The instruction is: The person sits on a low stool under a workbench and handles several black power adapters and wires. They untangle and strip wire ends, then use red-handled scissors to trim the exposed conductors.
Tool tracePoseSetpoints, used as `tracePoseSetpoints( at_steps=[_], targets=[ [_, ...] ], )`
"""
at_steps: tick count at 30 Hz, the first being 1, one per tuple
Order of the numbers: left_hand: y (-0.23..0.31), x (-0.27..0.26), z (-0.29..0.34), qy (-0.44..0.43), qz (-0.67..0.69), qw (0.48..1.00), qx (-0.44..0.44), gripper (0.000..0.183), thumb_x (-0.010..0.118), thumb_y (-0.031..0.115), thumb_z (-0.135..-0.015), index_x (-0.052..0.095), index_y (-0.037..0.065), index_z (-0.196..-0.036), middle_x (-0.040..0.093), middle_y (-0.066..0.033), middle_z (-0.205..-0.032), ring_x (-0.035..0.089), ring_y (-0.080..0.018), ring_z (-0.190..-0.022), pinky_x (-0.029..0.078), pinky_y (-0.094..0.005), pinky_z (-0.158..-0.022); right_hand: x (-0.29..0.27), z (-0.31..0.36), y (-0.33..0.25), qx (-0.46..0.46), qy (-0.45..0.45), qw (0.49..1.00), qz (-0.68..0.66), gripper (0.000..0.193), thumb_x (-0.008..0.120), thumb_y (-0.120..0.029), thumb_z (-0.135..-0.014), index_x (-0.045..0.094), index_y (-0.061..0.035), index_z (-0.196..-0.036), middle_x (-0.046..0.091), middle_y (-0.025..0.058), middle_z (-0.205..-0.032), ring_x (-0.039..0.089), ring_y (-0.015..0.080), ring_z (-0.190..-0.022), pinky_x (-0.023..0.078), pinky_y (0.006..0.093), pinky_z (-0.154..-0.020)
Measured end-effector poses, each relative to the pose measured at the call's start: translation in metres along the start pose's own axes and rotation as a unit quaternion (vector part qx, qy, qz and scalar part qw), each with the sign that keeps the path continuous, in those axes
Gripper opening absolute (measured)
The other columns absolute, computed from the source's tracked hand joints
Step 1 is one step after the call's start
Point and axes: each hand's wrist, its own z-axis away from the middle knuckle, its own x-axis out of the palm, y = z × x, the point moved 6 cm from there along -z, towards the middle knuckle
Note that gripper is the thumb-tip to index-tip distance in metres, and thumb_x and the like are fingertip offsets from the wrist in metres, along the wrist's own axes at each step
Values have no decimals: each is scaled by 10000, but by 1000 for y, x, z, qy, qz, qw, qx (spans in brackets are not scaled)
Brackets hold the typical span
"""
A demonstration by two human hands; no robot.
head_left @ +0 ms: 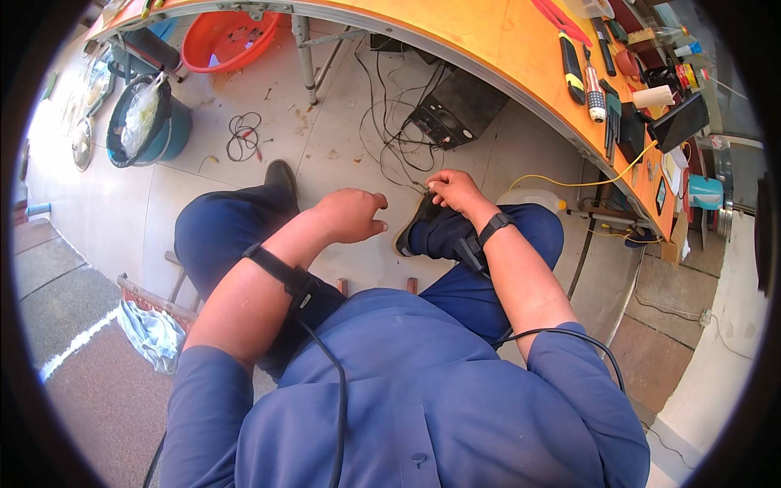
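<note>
My left grip (354, 216) hangs with thumb and fingers spread; my right grip (454, 192) has thumb and fingertips pressed together, and I cannot tell whether they pinch a thin cable. Black cables (396, 145), too tangled to count, run just beyond it on the floor, below the counter's (488, 37) front edge, against one black box (443, 114). My right shoe (425, 210) crowds them, one of two worn. One metal leg (306, 61) blocks their left. Toward the counter's left end: one cable coil (246, 130), one red basin (194, 50), one teal bucket (176, 134). Near its right front edge lies one screwdriver (596, 106).
</note>
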Motion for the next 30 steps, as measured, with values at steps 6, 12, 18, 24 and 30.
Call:
tracePoseSetpoints(
  at_steps=[6,12,18,24,30],
  targets=[
    [-2,2,-1,1,5,1000,3,476,640,342,-899,592,47,-1269,690,-181,-1113,637,-357,-1076,505,-441,-925,0,0,1,-3,-3,1000,-6,172,631,-142,-915,677,-30,-1036,682,36,-861,633,103,-658,475,256,-555],
    [-3,4,-2,44,5,999,30,443,644,313,-886,607,39,-1232,712,-193,-959,657,-376,-971,513,-448,-870,3,2,-2,-3,-25,1000,0,171,630,-141,-915,677,-27,-1033,687,41,-870,641,108,-675,482,253,-572],
    [-6,7,-4,39,9,999,23,449,645,314,-881,606,43,-1238,713,-189,-959,659,-370,-973,512,-445,-876,12,11,-10,-8,-106,994,-10,191,623,-158,-931,679,-24,-1056,691,45,-906,647,102,-720,493,241,-613],
    [-3,12,-19,56,72,996,-9,519,648,311,-886,540,60,-1328,643,-183,-1218,619,-349,-1123,504,-432,-943,19,16,-24,-35,-162,985,-50,198,618,-164,-953,674,-22,-1079,694,41,-933,658,105,-762,488,230,-627],
    [16,16,-61,234,167,957,-42,527,677,242,-857,528,20,-1311,589,-236,-1264,611,-373,-1118,489,-431,-957,8,18,-41,-48,-174,976,-119,181,648,-170,-954,678,-36,-1071,705,31,-930,666,102,-785,478,216,-634]
  ],
)
